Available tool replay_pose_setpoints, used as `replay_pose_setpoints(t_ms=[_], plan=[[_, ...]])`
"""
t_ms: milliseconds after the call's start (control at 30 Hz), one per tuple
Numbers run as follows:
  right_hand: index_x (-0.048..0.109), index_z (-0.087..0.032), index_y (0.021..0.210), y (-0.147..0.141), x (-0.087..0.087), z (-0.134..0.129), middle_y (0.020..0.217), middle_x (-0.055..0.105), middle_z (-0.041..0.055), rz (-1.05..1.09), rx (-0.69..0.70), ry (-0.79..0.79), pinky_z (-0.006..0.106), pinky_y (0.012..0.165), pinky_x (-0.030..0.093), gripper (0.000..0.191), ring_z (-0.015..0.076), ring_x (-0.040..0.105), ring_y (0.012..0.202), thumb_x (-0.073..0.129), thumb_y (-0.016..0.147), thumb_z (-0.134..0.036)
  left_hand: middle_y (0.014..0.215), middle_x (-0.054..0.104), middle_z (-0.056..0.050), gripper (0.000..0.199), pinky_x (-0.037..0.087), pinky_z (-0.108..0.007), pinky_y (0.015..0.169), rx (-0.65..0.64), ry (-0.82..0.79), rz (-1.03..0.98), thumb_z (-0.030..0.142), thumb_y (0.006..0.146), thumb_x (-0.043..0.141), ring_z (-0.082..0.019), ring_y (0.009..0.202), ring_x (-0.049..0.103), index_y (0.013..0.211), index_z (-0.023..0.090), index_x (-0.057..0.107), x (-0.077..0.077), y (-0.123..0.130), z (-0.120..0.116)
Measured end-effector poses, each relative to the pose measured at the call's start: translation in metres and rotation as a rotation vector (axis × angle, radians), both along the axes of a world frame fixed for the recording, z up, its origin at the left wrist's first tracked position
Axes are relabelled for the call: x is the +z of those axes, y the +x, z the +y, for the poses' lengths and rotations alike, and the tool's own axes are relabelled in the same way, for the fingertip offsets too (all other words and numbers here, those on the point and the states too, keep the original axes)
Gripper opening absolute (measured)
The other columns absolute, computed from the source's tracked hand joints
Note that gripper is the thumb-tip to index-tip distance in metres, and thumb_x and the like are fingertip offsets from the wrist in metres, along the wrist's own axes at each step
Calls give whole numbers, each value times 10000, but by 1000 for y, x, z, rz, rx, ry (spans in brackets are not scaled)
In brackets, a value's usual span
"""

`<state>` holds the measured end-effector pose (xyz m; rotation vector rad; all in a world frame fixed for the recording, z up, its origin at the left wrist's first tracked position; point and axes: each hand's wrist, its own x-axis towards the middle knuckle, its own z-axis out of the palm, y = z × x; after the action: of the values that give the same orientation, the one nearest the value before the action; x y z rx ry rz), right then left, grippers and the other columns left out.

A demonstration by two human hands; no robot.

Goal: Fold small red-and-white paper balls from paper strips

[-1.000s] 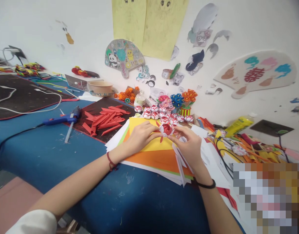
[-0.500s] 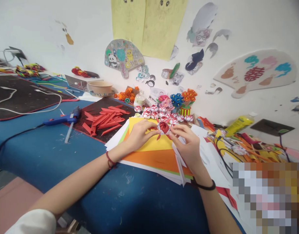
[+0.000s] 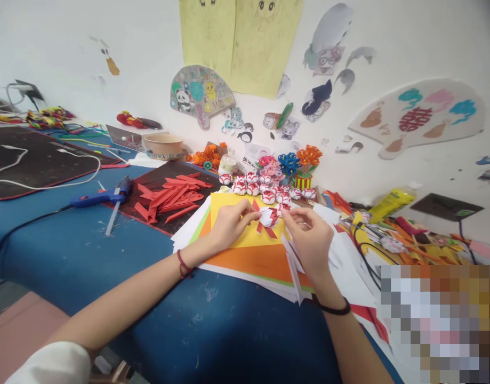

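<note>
A white and red paper flower [image 3: 269, 217] with loose red strips sticking out is held between my two hands, above a yellow sheet [image 3: 224, 202]. My left hand [image 3: 231, 221] pinches its left side with thumb and fingertips. On the other side, my right hand [image 3: 311, 234] has its thumb and fingers closed at the flower's edge. Just behind stand several finished-looking paper flowers [image 3: 252, 189] in white and red. Under the yellow sheet lies orange paper [image 3: 248, 261], with green and white sheets below.
Left of the paper, folded red paper strips [image 3: 168, 197] are piled on a black mat [image 3: 149, 173]. A blue glue gun [image 3: 95, 199] with a cord lies farther left. A bowl [image 3: 163, 146] stands near the wall. Paper scraps and a yellow bottle [image 3: 392, 204] crowd the right.
The flower has been tipped over, so its red hollow middle no longer faces me and its white side with red strips shows. Both hands have shifted slightly with it.
</note>
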<state>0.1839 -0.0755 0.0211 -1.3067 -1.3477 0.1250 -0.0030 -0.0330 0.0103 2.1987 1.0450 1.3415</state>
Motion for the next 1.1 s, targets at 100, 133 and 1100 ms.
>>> replay_pose_setpoints(t_ms=[100,133,1100], plan=[[704,-170,844,12,2,6,759,709,55,68,274,-202,300,606,549,301,175,654,647,726,767,-460,642,646,9,235,424,-220,604,-45,-65,-57,325,927,562,-108,596,583,766,155,582,3,0,1],[702,-173,859,15,2,7,775,710,55,82,361,-238,300,616,550,304,179,662,671,733,760,-459,630,637,10,248,431,-221,600,-71,-100,-86,332,928,556,-107,588,583,758,153,577,3,0,2],[678,-185,743,4,-3,4,757,625,20,-111,218,-131,263,528,393,220,121,485,576,706,790,-398,783,632,-55,339,398,-275,621,34,549,497,449,977,451,-169,725,583,893,150,586,-3,-2,-3]])
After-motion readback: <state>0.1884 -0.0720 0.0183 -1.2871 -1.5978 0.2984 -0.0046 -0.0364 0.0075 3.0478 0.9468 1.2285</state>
